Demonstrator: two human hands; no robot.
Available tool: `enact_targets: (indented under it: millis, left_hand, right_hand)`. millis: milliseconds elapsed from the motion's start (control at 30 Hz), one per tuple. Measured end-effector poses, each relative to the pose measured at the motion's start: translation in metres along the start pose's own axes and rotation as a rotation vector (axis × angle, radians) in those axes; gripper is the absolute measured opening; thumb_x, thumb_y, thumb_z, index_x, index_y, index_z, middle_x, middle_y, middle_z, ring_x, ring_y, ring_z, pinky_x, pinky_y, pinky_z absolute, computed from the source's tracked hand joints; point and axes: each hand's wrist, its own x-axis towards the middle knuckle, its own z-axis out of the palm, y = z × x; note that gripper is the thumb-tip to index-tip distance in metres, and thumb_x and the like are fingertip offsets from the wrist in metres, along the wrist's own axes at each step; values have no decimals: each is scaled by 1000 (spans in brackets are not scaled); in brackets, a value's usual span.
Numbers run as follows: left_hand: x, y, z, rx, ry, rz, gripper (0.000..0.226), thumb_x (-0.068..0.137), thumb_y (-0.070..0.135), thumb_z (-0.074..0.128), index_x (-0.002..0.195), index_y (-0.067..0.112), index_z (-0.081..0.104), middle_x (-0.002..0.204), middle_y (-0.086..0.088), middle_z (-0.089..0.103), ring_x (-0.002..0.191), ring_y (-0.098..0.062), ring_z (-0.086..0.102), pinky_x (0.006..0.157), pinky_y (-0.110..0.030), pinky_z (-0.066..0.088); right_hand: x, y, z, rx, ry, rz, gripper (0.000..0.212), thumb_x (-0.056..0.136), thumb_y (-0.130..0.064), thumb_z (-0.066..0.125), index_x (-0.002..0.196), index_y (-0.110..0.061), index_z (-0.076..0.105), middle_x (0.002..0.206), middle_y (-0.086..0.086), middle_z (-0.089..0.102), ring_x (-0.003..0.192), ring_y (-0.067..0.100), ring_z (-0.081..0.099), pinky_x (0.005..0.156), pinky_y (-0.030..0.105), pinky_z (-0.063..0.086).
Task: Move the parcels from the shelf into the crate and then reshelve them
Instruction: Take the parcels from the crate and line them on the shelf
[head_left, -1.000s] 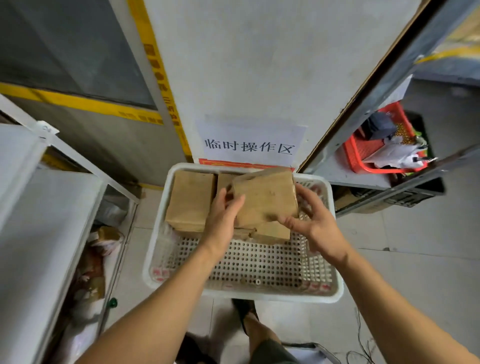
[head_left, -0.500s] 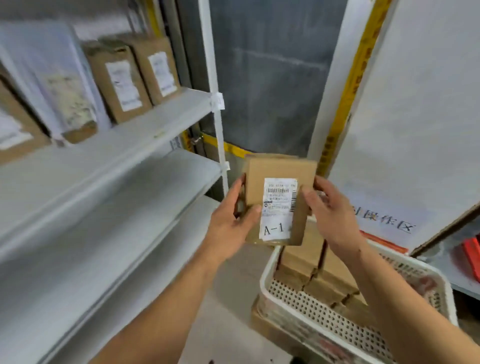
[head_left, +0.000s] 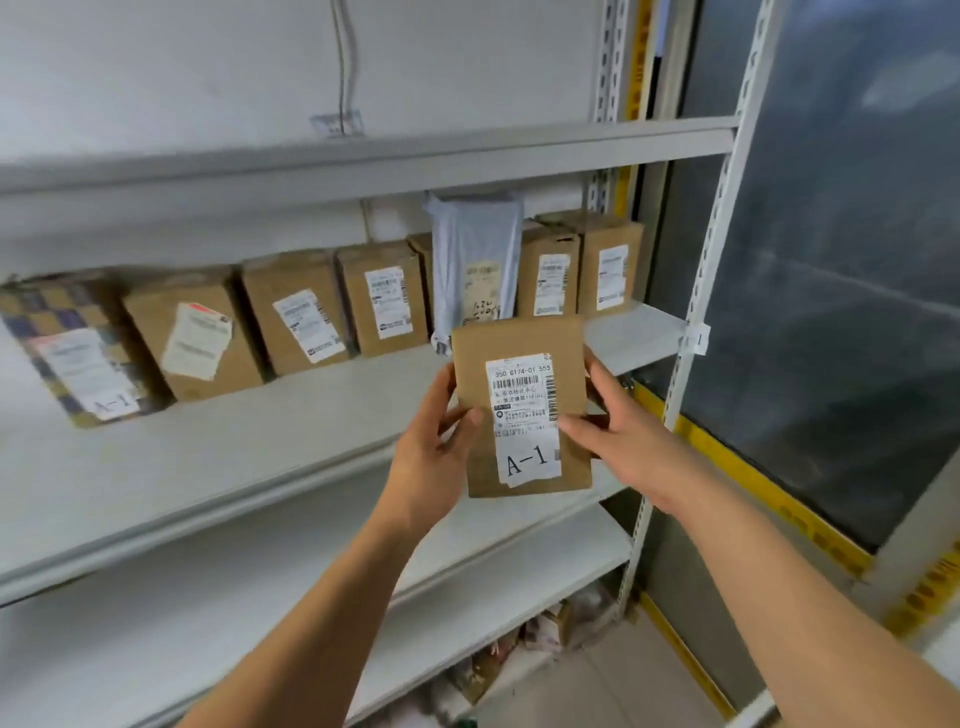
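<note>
Brown parcel held upright at centre, pinched by left hand and right hand. Label kept facing out. Best slid onto shelf at 10 o'clock, beside row of boxes.

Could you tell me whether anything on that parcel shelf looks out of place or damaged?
One thing: a grey plastic mailer bag stands among the cardboard boxes, taller than they are, reaching the shelf above. Nothing looks damaged.
</note>
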Motion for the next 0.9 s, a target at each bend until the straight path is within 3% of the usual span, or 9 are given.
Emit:
enact_targets:
  millis: [100, 233, 333, 400, 467, 533, 700, 800, 900]
  left_hand:
    - [13, 1, -22, 112, 112, 14, 62, 109, 19, 54, 161, 45, 32, 144, 18, 63, 136, -13, 59, 109, -50, 53]
    - [24, -2, -48, 222, 228, -19, 65, 108, 25, 55, 160, 54, 26, 142, 17, 64, 134, -13, 61, 101, -40, 59]
    - [38, -11, -69, 271, 279, -53, 66, 109, 24, 54, 159, 55, 24, 145, 12, 62, 133, -20, 62, 96, -38, 61]
    - [53, -17, -86, 294, 298, -66, 66, 108, 22, 54, 158, 54, 26, 143, 10, 63, 128, -21, 66, 93, -41, 63]
    - [73, -26, -102, 325, 302, -70, 66, 107, 22, 56, 158, 52, 27, 142, 9, 64, 125, -21, 68, 91, -45, 64]
    - [97, -40, -117, 331, 296, -89, 67, 105, 21, 57, 157, 53, 28, 143, 9, 64, 123, -20, 69, 91, -48, 63]
    - [142, -75, -132, 234, 224, -92, 69, 102, 14, 56, 155, 52, 33, 151, 11, 57, 128, -19, 66, 96, -55, 60]
    - [165, -97, -135, 197, 197, -111, 70, 102, 8, 55, 155, 51, 36, 145, 13, 61, 125, -16, 67, 95, -53, 61]
    - [182, -112, -136, 173, 195, -123, 69, 102, 8, 56, 155, 49, 39, 144, 13, 61, 129, -18, 64, 97, -52, 60]
  right_hand:
    - [38, -12, 9, -69, -36, -74, 82, 106, -35, 61, 156, -69, 6, 161, -28, 37, 114, -4, 59, 116, 42, 38]
    - [89, -21, 36, -92, -44, -145, 76, 105, -31, 63, 158, -62, 18, 156, -19, 48, 126, 14, 63, 114, 46, 48]
    - [125, -26, 63, -95, -60, -200, 73, 104, -29, 65, 158, -56, 24, 157, -17, 49, 133, 17, 59, 113, 49, 49]
    - [146, -33, 80, -69, -56, -223, 74, 105, -24, 64, 161, -51, 24, 157, -16, 47, 132, 10, 55, 114, 39, 46]
    - [166, -38, 94, -29, -45, -215, 74, 107, -17, 61, 164, -44, 23, 146, -23, 45, 127, 1, 46, 108, 27, 40]
    - [191, -38, 109, 6, -21, -199, 73, 107, -11, 59, 165, -39, 24, 138, -25, 44, 125, -2, 43, 106, 25, 37]
    - [244, -13, 133, 31, 48, -155, 72, 104, -11, 63, 163, -37, 31, 148, -16, 57, 131, 3, 55, 115, 33, 43]
    - [275, 11, 144, 39, 82, -141, 68, 103, -16, 63, 159, -43, 35, 146, -16, 62, 135, 7, 57, 118, 43, 45]
    - [295, 20, 150, 64, 126, -132, 65, 103, -16, 63, 156, -46, 39, 142, -18, 64, 134, 5, 57, 116, 38, 46]
